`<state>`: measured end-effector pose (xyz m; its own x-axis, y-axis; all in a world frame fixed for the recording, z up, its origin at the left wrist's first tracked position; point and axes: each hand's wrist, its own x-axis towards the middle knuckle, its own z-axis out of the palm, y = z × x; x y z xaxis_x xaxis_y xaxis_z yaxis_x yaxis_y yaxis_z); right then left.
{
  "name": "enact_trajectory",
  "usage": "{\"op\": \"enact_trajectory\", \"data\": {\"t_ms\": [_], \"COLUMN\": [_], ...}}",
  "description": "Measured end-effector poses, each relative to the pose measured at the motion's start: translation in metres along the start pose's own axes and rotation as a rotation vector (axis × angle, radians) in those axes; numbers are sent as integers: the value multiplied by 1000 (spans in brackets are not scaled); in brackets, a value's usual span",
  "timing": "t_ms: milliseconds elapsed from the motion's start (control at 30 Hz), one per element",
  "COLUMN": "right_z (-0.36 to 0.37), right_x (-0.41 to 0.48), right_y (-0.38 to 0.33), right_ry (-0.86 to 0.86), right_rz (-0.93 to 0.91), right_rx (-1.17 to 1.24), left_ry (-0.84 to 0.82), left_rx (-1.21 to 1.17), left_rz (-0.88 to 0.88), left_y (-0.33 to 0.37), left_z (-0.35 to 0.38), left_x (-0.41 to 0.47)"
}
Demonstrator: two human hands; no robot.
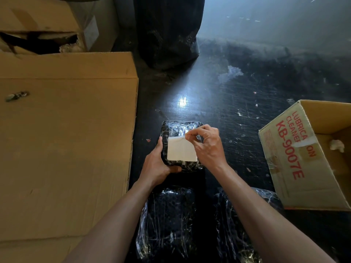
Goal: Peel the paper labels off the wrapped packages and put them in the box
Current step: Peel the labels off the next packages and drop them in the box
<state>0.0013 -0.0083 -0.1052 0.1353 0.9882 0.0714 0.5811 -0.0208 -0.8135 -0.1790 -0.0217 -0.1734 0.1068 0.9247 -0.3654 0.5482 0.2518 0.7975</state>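
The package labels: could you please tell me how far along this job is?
Possibly done: a white crumpled scrap lies in the open box. In hand: the left hand holds a wrapped package while the right hand pinches its white label, mostly stuck down. Left: finishing it; two nearer packages show no label.

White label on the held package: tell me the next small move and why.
Probably peel the pinched edge of the white label back across itself. The right hand pinches it at its top edge, the rest lies flat on the wrapped package, and the left hand holds the package's left side steady. The open box stands to the right.
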Motion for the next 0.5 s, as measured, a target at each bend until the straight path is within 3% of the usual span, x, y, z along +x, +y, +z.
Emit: {"op": "enact_trajectory", "data": {"t_ms": [500], "right_z": [-8], "right_x": [-14], "right_y": [-8], "right_ry": [44], "right_rz": [-18], "right_rx": [-15], "left_ry": [13], "left_rx": [21], "left_rz": [23], "left_y": [1], "left_z": [0], "left_x": [-1]}}
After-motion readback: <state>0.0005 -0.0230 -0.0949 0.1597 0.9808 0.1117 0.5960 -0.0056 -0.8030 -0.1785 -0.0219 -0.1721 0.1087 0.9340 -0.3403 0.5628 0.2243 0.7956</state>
